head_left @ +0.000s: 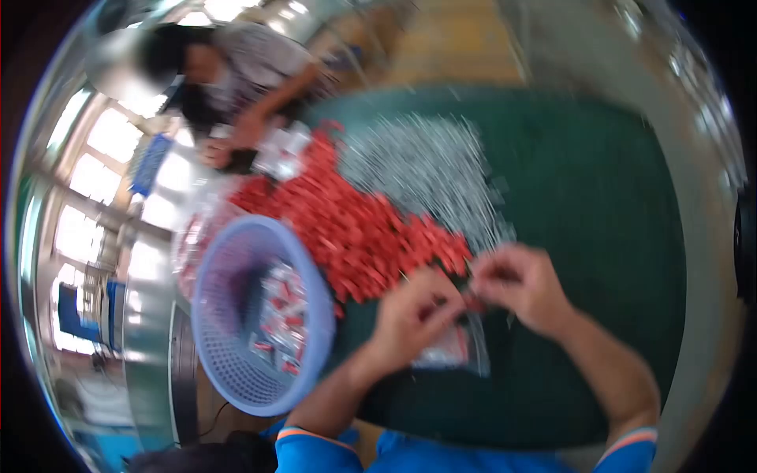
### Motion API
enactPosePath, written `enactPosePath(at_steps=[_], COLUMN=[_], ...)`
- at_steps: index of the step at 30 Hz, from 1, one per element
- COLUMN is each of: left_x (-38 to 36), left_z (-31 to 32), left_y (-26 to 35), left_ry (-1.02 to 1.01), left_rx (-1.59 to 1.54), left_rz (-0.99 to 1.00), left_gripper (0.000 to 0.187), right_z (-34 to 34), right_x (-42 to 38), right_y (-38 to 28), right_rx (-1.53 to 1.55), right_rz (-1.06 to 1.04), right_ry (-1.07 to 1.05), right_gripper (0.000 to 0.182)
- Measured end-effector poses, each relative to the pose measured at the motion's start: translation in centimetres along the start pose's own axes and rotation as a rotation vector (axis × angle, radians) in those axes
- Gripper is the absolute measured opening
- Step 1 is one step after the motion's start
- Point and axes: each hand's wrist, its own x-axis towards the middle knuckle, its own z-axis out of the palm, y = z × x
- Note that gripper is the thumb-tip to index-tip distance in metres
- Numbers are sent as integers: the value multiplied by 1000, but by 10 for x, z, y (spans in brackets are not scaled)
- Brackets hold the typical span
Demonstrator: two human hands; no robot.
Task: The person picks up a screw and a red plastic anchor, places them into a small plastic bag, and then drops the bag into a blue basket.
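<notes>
Both hands' grip pinches a clear bag (457,347).

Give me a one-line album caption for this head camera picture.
Both hands, left hand and right hand, work a small clear bag beside red pieces and a purple basket.

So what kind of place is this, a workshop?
Probably a small factory packing bench: heaps of red parts and silvery parts on a green table, a basket of filled bags, and another person working opposite.
</notes>
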Motion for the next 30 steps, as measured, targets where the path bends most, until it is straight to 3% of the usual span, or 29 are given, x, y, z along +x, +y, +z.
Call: enactPosePath(at_steps=[2, 3, 5, 8, 10, 13, 17, 20, 25, 27, 30], left_x=[-7, -10, -8, -4, -6, -8, -9, -10, -9, -12, -13], left_z=[9, 10, 13, 20, 21, 21, 22, 20, 22, 24, 24], left_y=[-2, -3, 3, 9, 1, -1, -3, -2, 3, -1, -7], left_ry=[25, 84, 129, 209, 97, 126, 176, 201, 212, 67, 38], left_rx=[-221, -192, -423, -574, -610, -667, -489, -536, -591, -538, -525], left_rz=[-141, -131, -260, -347, -362, -347, -239, -326, -271, -344, -352], left_gripper=[16, 27, 42, 35, 22, 11, 8, 12, 22, 26, 24], right_z=[-3, -2, 0, 0, 2, 5, 8, 8, 5, 4, 5], right_x=[-3, -4, -4, -5, -7, -9, -11, -12, -12, -12, -13], right_y=[6, 10, 13, 13, 16, 13, 19, 18, 15, 12, 12], right_rx=[136, 152, 157, 232, 233, 262, 193, 243, 169, 177, 234], right_rz=[33, 14, -12, -69, -71, -68, -142, -150, -125, -92, -104], right_ry=[-3, 31, 55, 36, 23, 21, 4, -27, 18, 49, 80], right_gripper=[19, 19, 18, 16, 16, 16, 17, 17, 19, 20, 19])
